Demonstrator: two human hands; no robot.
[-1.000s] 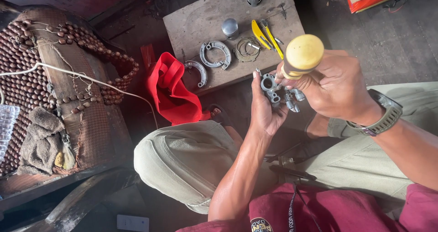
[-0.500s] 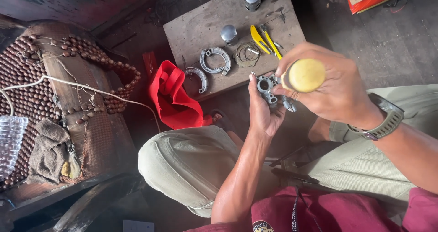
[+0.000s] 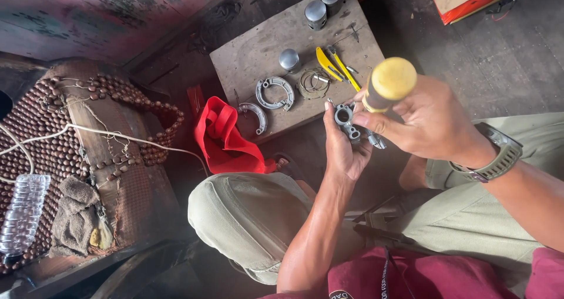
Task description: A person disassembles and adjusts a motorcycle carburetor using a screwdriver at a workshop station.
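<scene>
The left hand (image 3: 342, 149) cups a small metal part (image 3: 346, 123); the right hand (image 3: 426, 123) grips a yellow-handled screwdriver (image 3: 389, 84) upright on it. If the tip skids off, it could likely jab the palm or knock the part to the floor.

Small grey metal part (image 3: 346, 123) cupped in left palm, yellow-handled screwdriver (image 3: 388, 84) upright against it

Screwdriver handle (image 3: 390, 81): yellow, black collar. Metal part (image 3: 346, 123): dull grey. Wooden board (image 3: 247, 58): weathered brown-grey. Brake shoes (image 3: 274, 93): grey steel. Pistons (image 3: 315, 14): silver. Pliers (image 3: 332, 64): yellow grips. Cloth bag (image 3: 226, 137): bright red. Beaded seat cover (image 3: 35, 117): brown beads in rows. Trousers (image 3: 247, 217): pale khaki. Shirt (image 3: 411, 278): maroon. Wristwatch (image 3: 496, 158): olive-grey. Plastic bottle (image 3: 23, 211): clear, ribbed.
</scene>
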